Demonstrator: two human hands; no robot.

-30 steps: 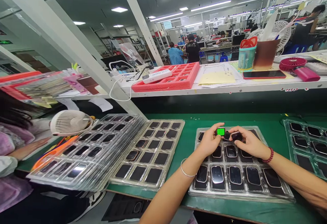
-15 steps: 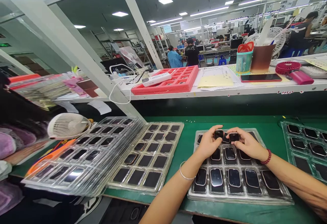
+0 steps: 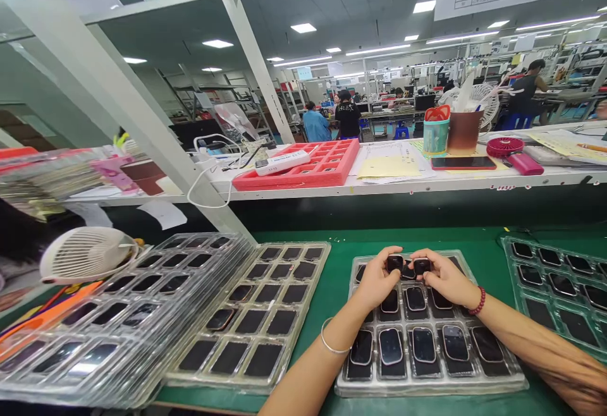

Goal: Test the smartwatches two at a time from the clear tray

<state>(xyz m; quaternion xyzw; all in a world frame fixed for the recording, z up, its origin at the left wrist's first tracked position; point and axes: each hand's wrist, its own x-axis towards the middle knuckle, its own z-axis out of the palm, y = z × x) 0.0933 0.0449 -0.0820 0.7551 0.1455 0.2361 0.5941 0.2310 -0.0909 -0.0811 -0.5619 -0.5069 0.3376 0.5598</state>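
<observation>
Both hands are raised over a clear plastic tray (image 3: 431, 388), near its far rows. Between the thumb and fingers of my left hand (image 3: 379, 282) is a strapless smartwatch (image 3: 394, 263) with a dark, rounded-square screen. My right hand (image 3: 444, 280) pinches a second smartwatch (image 3: 422, 266) close beside it. Several similar watches, such as a watch with a metal rim (image 3: 423, 344), lie screen up in the tray's pockets below. Part of the far rows is hidden behind my hands and the two held watches.
Left of my arm, a tray with dark pads (image 3: 265, 319) holds two watches. Beyond it rises a tall stack of filled trays (image 3: 142, 315), beside a white fan (image 3: 85, 255). Another watch tray (image 3: 538, 293) lies right. A shelf edge (image 3: 379, 193) crosses behind, carrying a red foam tray (image 3: 296, 179).
The camera view has shifted, so the bench and trays sit further left and slightly lower in the picture. Both hands keep the same hold on the two smartwatches.
</observation>
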